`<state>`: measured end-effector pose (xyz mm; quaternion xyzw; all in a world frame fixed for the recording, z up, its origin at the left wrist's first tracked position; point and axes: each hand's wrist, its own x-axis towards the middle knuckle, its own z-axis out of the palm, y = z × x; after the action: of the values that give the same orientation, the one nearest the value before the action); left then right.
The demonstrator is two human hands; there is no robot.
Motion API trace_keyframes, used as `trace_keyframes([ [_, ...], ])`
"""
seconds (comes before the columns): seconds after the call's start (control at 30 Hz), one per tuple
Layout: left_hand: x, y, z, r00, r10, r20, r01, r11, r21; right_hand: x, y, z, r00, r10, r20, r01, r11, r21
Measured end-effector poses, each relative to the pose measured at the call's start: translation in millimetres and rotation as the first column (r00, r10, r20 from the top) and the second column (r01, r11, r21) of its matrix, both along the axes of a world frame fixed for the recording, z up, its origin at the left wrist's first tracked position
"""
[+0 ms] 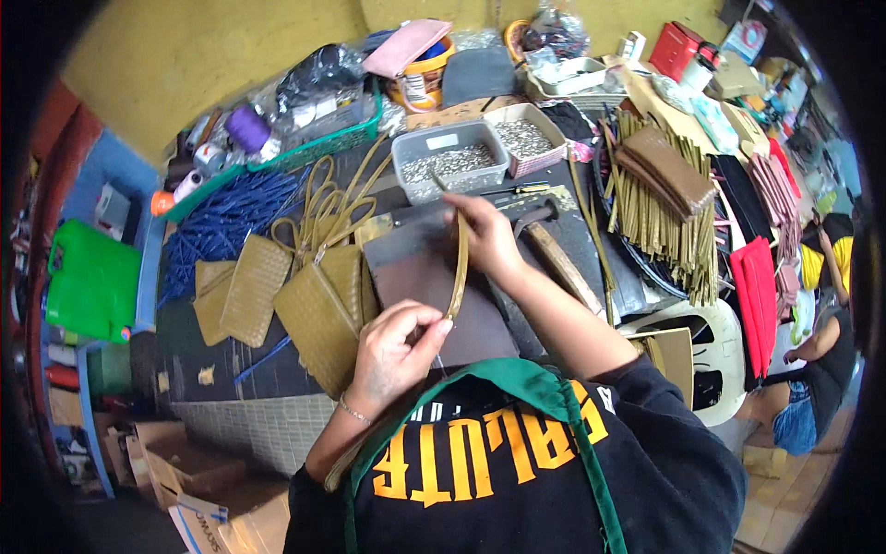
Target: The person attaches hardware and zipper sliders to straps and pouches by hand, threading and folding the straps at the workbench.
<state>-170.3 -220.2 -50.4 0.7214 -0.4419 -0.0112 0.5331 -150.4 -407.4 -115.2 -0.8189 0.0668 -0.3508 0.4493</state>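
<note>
Between my two hands a narrow olive strap [462, 263] is stretched upright in a slight curve. My left hand [386, 355] pinches its lower end between thumb and fingers. Higher up, my right hand [492, 242] is closed round the strap near its upper end. Under them lies a dark flat board [406, 261] on the table. A hammer [561, 265] with a wooden handle rests just right of my right hand. Olive woven pouches [318, 314] with looped straps [323, 208] lie left of the board, one close to my left hand.
Beyond the board stand a grey tub [423, 189] and a pale box [524, 166] of small metal pieces. Blue strips [226, 226] are heaped left, olive strips [664, 231] right under a brown pouch [666, 166]. A white plastic chair [724, 355] and another person [821, 360] are at right.
</note>
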Motion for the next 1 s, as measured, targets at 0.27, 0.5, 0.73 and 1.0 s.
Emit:
trace_keyframes([
  [0.27, -12.0, 8.1, 24.4, 0.979, -0.195, -0.053, 0.191, 0.978, -0.08, 24.3, -73.1, 5.1, 0.962, -0.271, -0.026, 0.268, 0.96, -0.077],
  [0.5, -10.5, 0.8, 32.7, 0.957, -0.289, 0.035, 0.291, 0.956, -0.044, 14.4, -88.7, 12.7, 0.992, -0.018, 0.125, -0.052, 0.843, 0.535],
  [0.73, -5.2, 2.9, 28.8, 0.958, -0.267, 0.104, 0.267, 0.964, 0.013, -22.0, -61.0, 48.7, 0.944, 0.22, 0.245, -0.32, 0.448, 0.835],
  [1.0, -6.8, 6.1, 26.5, 0.963, -0.251, 0.1, 0.245, 0.967, 0.071, -42.3, -35.9, 54.2, 0.847, 0.356, 0.394, -0.499, 0.281, 0.82],
])
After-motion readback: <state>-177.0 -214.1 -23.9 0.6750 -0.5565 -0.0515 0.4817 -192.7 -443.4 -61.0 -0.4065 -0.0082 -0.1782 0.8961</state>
